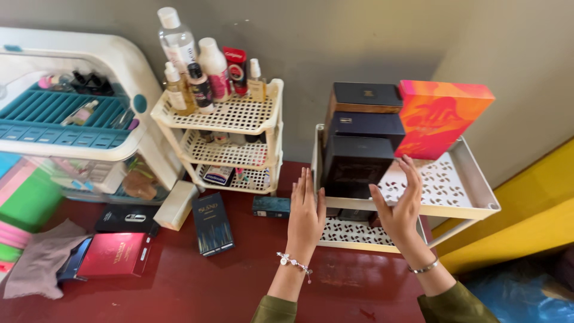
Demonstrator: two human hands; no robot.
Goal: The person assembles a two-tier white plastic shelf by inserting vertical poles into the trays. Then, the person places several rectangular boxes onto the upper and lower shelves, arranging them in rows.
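My left hand (305, 216) is flat with fingers together and straight, just left of a black box (355, 164) on the upper tier of a white perforated shelf rack (472, 197). My right hand (399, 206) is open, palm facing left, at the box's right side, fingertips near the bottom edge of an orange-pink box (439, 116) standing upright on the same tier. A dark blue box (366, 125) and a black-and-brown box (365, 97) are stacked on top of the black box. Neither hand grips anything.
A cream three-tier rack (263, 116) holds bottles (197, 66). A white-and-teal organiser (72, 113) stands at left. On the dark red table (239, 281) lie a dark blue box (212, 222), a small teal box (270, 206), a cream box (176, 204), a black box (127, 219), a red box (115, 254) and a cloth (39, 263).
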